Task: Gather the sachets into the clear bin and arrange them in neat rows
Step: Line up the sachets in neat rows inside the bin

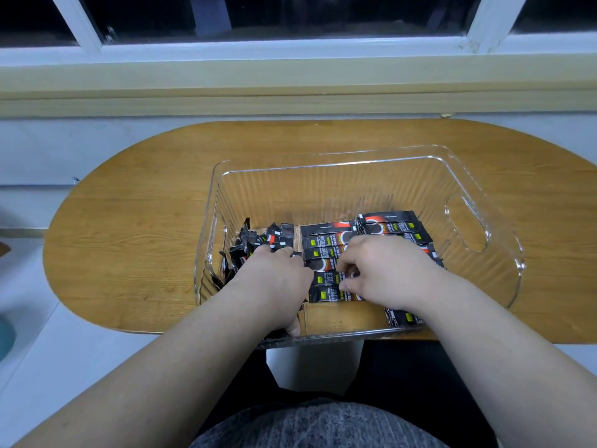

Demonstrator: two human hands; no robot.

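Head view: your clear bin (468,227) sits on the wooden table (129,221), its near wall at the table's front edge, close to your body, which keeps both hands working inside it without a stretch. All visible sachets (326,240) are inside the bin; none lies on the bare table.

Your left hand (274,279) is curled down over the left group of sachets (258,240), which stand on edge and lean unevenly. The hand appears to press or bunch them together; whether the fingers actually grip any cannot be told.

Your right hand (384,270) is partly closed, fingertips (347,279) bent onto the flat-lying middle row, seemingly nudging one sachet square to its neighbours. A firm hold is not confirmed.

The middle and right rows lie flat and overlapped, labels up, which suits neat rows. One sachet near the front right (400,318) lies apart from them.

Assessment: gathering looks complete; arranging is partway. The left group is the outstanding defect, needing to be laid flat like the rest.
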